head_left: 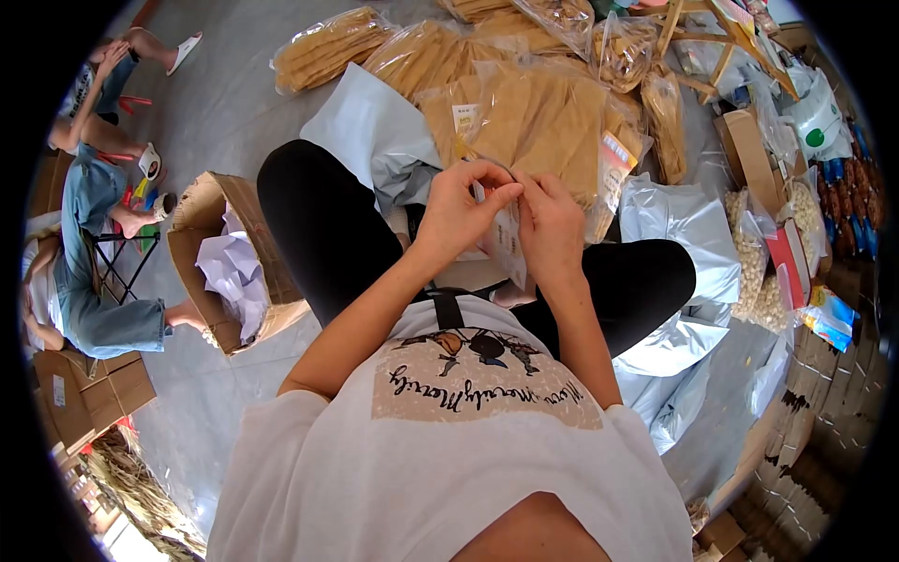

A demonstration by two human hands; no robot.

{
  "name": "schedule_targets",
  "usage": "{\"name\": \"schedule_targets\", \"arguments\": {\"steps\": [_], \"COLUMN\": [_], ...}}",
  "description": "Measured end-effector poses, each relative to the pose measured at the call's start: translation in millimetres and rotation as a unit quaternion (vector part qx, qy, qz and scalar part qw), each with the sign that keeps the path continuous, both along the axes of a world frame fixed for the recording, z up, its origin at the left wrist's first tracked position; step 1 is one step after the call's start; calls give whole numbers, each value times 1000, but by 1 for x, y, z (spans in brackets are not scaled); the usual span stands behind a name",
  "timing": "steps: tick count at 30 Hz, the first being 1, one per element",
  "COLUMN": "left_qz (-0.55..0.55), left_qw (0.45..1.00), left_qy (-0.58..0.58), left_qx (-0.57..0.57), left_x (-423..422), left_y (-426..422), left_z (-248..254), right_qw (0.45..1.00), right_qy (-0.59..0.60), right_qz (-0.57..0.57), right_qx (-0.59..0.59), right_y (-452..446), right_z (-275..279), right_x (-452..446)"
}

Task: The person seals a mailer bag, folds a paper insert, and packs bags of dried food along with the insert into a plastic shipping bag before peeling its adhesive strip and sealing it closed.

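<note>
Pinches printed strip (504,242) at its top between left hand (464,208) and right hand (554,223), fingertips together, lower end hanging below grip, bagged brown goods (545,117) beyond; probably light, limp, slightly slick, best held by upper edge.

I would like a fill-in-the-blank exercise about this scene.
The left hand and right hand hold a packet of clear ____.
The open box stands on the person's ____ side.
The printed shirt is mainly ____.
The round mark on the carrier bag is ____.

Missing words: plastic; left; white; green.
</note>
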State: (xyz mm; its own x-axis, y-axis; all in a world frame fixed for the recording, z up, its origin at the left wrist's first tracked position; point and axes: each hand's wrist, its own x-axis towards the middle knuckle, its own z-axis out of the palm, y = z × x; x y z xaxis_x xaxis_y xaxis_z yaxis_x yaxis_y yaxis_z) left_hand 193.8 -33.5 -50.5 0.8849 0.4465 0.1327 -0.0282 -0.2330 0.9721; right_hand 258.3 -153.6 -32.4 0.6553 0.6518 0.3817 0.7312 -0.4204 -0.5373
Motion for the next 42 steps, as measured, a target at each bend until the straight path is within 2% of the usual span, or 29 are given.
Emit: {"name": "schedule_targets", "arguments": {"steps": [1, 5, 7, 11, 16, 23, 25, 29, 31, 34, 41, 42], "left_qz": [-4, 16, 18, 33, 5, -2, 2, -10, -2, 10, 21, 24], "left_qw": [999, 999, 1000, 999, 994, 989, 995, 998, 997, 998, 997, 998], "left_qy": [3, 26, 9, 24, 61, 53, 65, 45, 66, 59, 60, 64], "left_qx": [-40, -41, -1, 6, -85, -137, -75, -43, -28, 34, 38, 17], "left_x": [0, -2, -2, -1, -4, -5, -5, -4, -4, -5, -5, -5], "left_y": [0, 1, 2, 4, 5, 8, 9, 7, 5, -1, -7, -8], "left_z": [-1, 2, 0, -5, 2, -11, -12, -22, -19, -10, -1, 0], "right_qw": [1000, 1000, 999, 998, 995, 996, 987, 984, 968, 975, 957, 973], "right_qy": [3, -20, -36, -53, -72, -64, 147, 164, 240, 220, 289, 232], "right_qz": [3, 12, 3, 7, 23, 25, 14, -11, -19, -33, -10, -6], "right_qx": [-10, -19, -36, -45, -70, -59, 60, 67, 65, 21, 11, -5], "right_y": [0, 2, 3, 4, 3, 5, 7, 3, 2, 2, -1, 0], "right_z": [2, -4, -4, -4, -8, -7, -2, -3, -4, 5, 3, 6], "right_x": [-1, -2, -2, -3, -2, -5, -6, 0, 2, 2, 7, 5]}}
